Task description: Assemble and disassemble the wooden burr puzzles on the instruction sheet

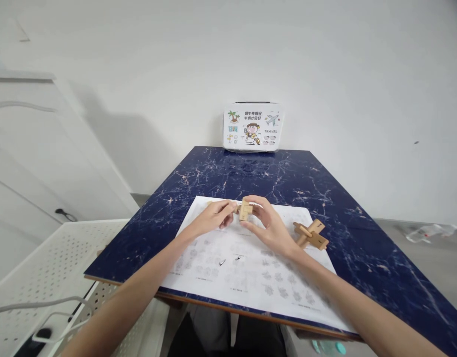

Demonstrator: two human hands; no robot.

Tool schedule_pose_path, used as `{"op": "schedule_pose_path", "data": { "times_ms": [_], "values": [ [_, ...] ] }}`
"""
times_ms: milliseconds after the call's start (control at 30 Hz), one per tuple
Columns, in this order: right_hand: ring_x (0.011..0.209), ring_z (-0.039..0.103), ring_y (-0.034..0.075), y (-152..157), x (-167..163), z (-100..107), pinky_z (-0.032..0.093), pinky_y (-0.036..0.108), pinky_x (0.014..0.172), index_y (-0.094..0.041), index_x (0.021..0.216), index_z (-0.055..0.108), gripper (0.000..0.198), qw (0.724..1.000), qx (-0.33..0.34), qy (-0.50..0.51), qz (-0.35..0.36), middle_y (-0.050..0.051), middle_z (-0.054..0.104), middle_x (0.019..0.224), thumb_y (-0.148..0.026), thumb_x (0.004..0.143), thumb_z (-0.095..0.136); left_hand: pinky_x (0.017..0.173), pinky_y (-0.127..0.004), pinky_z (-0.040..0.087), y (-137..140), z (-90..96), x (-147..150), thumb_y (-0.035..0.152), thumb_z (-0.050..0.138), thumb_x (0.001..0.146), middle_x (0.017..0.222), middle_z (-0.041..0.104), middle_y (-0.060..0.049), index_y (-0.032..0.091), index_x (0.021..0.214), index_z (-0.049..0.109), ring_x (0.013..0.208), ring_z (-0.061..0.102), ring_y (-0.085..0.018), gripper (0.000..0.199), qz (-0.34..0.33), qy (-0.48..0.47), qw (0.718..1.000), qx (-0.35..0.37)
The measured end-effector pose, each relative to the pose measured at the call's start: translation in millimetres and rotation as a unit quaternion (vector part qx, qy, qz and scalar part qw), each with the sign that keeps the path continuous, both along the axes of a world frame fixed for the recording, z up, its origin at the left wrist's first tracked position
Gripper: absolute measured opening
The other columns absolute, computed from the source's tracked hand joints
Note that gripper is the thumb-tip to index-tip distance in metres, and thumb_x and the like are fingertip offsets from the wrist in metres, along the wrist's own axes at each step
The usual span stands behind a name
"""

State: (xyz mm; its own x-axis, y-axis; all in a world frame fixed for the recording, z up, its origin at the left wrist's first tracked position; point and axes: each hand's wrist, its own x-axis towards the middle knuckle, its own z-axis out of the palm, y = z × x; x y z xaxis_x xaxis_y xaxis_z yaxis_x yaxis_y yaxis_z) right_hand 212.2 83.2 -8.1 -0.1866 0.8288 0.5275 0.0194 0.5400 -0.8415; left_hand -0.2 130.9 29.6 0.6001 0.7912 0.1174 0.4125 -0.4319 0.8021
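Observation:
Above the printed instruction sheet [209, 248], my two hands meet at some interlocking wooden puzzle pieces [245, 210]. My right hand [269, 225] grips the light wooden block between thumb and fingers, at its top and bottom. The fingertips of my left hand [215, 216] are pinched at the block's left side, on a small wooden part that is mostly hidden. Just behind my left hand, a bit of another wooden piece [209, 203] shows. To the right of my right wrist lies a cross-shaped wooden burr puzzle [312, 235], its bars locked together, partly on the sheet.
The dark blue marbled table [251, 173] carries a white cartoon-printed case [253, 127] at its far edge, against the wall. On the left stands a white perforated shelf [16, 267] with a cable [38, 303]. A clear plastic item [429, 232] lies right of the table.

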Motion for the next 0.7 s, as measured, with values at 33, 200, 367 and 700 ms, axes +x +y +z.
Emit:
{"op": "schedule_pose_path", "data": {
  "times_ms": [33, 200, 367, 700],
  "values": [
    [0.132, 0.059, 0.028, -0.9, -0.7, 0.0, 0.050, 0.051, 0.115, -0.032, 0.135, 0.057, 0.046, 1.000, 0.024, -0.009, -0.006, 0.011, 0.054, 0.143, -0.035, 0.093, 0.076, 0.052, -0.025, 0.045, -0.6, -1.7, 1.2, 0.061, 0.032, 0.108, 0.065, 0.060, 0.001, 0.019, 0.089, 0.058, 0.052, 0.054, -0.012, 0.053, -0.007, -0.006, 1.000, -0.006],
    [0.134, 0.058, 0.029, -10.3, -5.2, 9.7, 0.049, 0.053, 0.117, -0.033, 0.138, 0.053, 0.045, 0.998, 0.065, 0.001, -0.017, 0.010, 0.051, 0.145, -0.035, 0.098, 0.071, 0.054, -0.025, 0.043, -4.8, -15.8, 8.8, 0.059, 0.048, 0.102, 0.065, 0.060, 0.002, 0.019, 0.085, 0.060, 0.057, 0.056, -0.013, 0.044, -0.024, -0.005, 1.000, 0.008],
    [0.127, 0.060, 0.028, -8.1, -2.2, 10.4, 0.049, 0.051, 0.114, -0.029, 0.138, 0.054, 0.044, 0.989, 0.068, -0.032, -0.131, 0.011, 0.057, 0.138, -0.037, 0.098, 0.070, 0.057, -0.026, 0.041, -4.4, -14.7, 4.6, 0.048, 0.050, 0.103, 0.066, 0.058, 0.004, 0.021, 0.082, 0.057, 0.059, 0.054, -0.013, 0.035, 0.036, 0.008, 0.996, 0.078],
    [0.100, 0.068, 0.028, 19.5, 7.1, -40.8, 0.056, 0.047, 0.094, -0.020, 0.142, 0.051, 0.055, 0.964, -0.029, -0.217, -0.154, 0.013, 0.068, 0.116, -0.033, 0.091, 0.066, 0.099, -0.045, 0.043, 30.2, -15.4, -23.3, 0.033, 0.049, 0.100, 0.093, 0.060, -0.006, 0.021, 0.070, 0.057, 0.098, 0.051, -0.025, 0.033, 0.089, 0.099, 0.960, 0.248]
  ]
}}
